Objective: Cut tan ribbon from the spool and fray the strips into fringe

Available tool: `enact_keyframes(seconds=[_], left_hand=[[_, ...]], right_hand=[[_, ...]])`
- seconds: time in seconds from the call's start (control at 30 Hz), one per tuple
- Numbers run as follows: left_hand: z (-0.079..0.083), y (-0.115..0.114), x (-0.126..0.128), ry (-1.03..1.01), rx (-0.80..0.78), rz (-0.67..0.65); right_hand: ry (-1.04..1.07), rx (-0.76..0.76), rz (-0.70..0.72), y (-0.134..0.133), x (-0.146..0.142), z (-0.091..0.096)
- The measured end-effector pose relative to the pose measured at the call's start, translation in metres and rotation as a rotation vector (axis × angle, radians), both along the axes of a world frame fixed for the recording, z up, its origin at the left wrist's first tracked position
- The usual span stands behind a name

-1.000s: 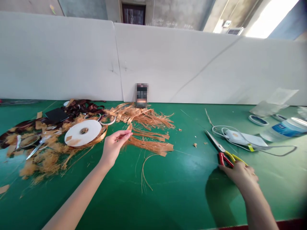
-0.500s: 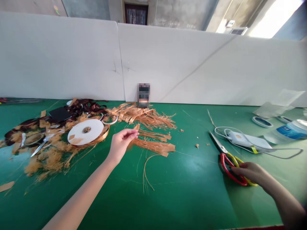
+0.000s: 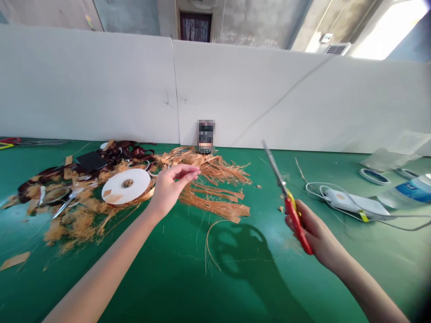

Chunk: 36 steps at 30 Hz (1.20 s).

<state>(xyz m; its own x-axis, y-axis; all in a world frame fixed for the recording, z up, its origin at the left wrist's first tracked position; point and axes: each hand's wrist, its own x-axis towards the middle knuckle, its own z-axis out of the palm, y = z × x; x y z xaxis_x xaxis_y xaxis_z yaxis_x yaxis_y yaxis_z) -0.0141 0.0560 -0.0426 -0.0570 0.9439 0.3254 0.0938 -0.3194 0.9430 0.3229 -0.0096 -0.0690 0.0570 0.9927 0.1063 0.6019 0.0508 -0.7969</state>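
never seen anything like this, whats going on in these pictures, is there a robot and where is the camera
There's no robot: these are a person's two bare hands. Every picture comes from one camera worn on that person's head, looking forward and down.

The right hand holds scissors raised above the green table, blades pointing away from the person. The left hand has thumb and fingertips pinched together; whether anything thin is between them, I can't tell.

Frayed tan strips lie near the middle. To the left are a white disc and dark brown ribbon. To the right are a white box with a cable and a bottle with a blue label.
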Motion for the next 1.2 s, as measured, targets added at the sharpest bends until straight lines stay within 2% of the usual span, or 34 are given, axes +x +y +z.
enact_keyframes(seconds=[0.07, 0.17, 0.27, 0.37, 0.6, 0.77, 1.07, 1.2], left_hand=[[0.007, 0.001, -0.006, 0.017, 0.027, 0.017], [0.014, 0.002, -0.017, 0.052, 0.067, 0.042], [0.015, 0.004, -0.024, 0.082, 0.086, 0.047], [0.015, 0.005, -0.027, 0.108, 0.094, 0.035], [0.018, 0.002, -0.025, 0.235, 0.083, 0.030], [0.018, 0.000, -0.023, 0.348, 0.159, 0.045], [0.015, -0.004, -0.020, 0.414, 0.203, 0.038], [0.013, -0.005, -0.019, 0.399, 0.203, 0.041]], right_hand=[[-0.259, 0.037, 0.072, -0.001, -0.014, 0.007], [-0.617, 0.012, 0.158, -0.003, -0.034, 0.017], [-0.781, -0.023, 0.224, -0.006, -0.050, 0.023], [-0.830, -0.015, 0.291, -0.007, -0.061, 0.026], [-0.900, 0.110, 0.344, -0.007, -0.074, 0.025], [-0.951, 0.212, 0.349, -0.007, -0.078, 0.020], [-0.959, 0.186, 0.329, -0.008, -0.077, 0.018], [-0.962, 0.230, 0.333, -0.009, -0.076, 0.017]])
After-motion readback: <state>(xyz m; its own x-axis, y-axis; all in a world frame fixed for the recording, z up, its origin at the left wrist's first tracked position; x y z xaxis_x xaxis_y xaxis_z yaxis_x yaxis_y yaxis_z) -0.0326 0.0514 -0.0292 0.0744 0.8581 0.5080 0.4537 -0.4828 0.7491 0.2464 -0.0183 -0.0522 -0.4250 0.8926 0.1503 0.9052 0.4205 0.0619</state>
